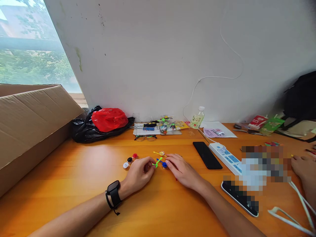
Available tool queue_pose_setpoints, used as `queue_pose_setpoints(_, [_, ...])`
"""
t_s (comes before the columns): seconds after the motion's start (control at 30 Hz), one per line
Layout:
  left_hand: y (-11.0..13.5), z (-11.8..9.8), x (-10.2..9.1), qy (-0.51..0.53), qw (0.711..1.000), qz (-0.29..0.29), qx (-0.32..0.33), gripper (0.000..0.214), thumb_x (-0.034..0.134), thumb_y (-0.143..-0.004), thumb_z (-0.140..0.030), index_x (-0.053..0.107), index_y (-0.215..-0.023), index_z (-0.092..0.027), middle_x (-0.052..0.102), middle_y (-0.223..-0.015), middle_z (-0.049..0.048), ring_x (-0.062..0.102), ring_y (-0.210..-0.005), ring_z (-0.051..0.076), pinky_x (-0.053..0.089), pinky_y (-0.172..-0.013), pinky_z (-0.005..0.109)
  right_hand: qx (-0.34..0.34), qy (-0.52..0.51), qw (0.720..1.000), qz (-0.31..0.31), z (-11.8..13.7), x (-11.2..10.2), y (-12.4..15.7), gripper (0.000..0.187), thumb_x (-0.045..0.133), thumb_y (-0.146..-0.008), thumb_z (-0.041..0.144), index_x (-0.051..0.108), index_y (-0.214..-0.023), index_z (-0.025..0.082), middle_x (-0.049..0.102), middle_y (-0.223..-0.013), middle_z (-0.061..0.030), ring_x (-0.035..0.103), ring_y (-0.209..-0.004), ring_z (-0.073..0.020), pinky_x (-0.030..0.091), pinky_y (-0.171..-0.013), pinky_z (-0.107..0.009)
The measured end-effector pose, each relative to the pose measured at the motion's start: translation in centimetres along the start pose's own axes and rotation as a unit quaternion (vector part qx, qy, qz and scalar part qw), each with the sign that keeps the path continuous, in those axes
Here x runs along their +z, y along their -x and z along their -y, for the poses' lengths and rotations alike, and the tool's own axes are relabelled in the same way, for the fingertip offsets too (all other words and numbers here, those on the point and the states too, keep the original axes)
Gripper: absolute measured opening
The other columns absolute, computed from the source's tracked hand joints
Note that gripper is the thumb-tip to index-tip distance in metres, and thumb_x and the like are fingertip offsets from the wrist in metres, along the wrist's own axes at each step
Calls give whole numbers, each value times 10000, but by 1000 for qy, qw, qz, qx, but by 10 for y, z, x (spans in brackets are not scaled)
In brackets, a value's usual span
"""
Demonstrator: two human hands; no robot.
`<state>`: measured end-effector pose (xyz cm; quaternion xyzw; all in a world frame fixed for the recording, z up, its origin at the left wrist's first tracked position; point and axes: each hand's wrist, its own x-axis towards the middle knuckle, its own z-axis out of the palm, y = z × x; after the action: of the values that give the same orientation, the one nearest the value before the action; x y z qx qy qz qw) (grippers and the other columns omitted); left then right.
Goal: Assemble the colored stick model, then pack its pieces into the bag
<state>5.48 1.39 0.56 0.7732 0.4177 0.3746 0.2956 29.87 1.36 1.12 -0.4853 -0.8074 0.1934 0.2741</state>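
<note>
My left hand (140, 172) is closed, with a small bright green plastic arrow (158, 162) pinched between thumb and fingertips. To its right, my right hand (182, 168) lies low on the table, fingers stretched out and thumb tip beside a small round piece with a blue cap (164, 165). A blue arrow (159, 160) points away from that piece. Just beyond the fingertips is a yellow arrow (158, 153) next to a small clear piece. Three small clear pieces with a white cap (125, 165), a black cap (129, 160) and a red cap (134, 156) stand behind my left hand.
A cardboard box (29, 128) stands at left beside red and black plastic bags (110, 119). Along the wall lie glasses (145, 138), screwdrivers, packets and a bottle (197, 118). A black phone (207, 155) and power strip (225, 158) are at right, near another person's hand (302, 168).
</note>
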Motion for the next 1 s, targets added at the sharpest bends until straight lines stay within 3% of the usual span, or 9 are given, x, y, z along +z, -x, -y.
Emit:
queue_pose_setpoints(0.27, [0,4,2,-16,1000,20,3,130,587,-948,-210,702,-891,-187,722,-779,33,632,-697,175,436,-652,265,4,13,1000,5,0,0,2,380,451,-1117,420,772,-1227,249,704,-1379,-107,620,-1316,-295,484,-1149,-479])
queue_pose_setpoints(0.43, [0,3,1,3,1000,13,0,146,556,-945,-194,686,-881,-179,685,-744,22,585,-662,156,416,-620,250,25,13,1000,-2,-2,0,4,361,484,-1105,431,751,-1269,251,680,-1404,-108,626,-1315,-295,483,-1157,-479])
queue_pose_setpoints(0.57, [0,-1,-1,32,999,-9,2,155,535,-934,-181,666,-852,-176,662,-730,10,541,-631,136,392,-588,231,23,11,1000,3,-6,-10,1,396,461,-1112,442,818,-1121,271,701,-1381,-93,624,-1326,-313,494,-1140,-489])
queue_pose_setpoints(0.8, [0,-1,0,34,999,-16,1,156,543,-922,-203,642,-805,-174,632,-703,5,510,-614,131,374,-577,229,41,-31,998,33,-3,-17,1,445,446,-1109,477,824,-1047,251,719,-1226,-101,716,-1095,-280,595,-927,-371])
queue_pose_setpoints(1.0, [0,-1,-1,36,999,-15,-2,159,543,-923,-198,633,-795,-169,627,-704,3,497,-618,127,365,-577,227,56,-51,996,42,-1,-16,0,442,453,-1113,489,783,-1031,205,643,-1145,-91,715,-986,-229,581,-932,-348])
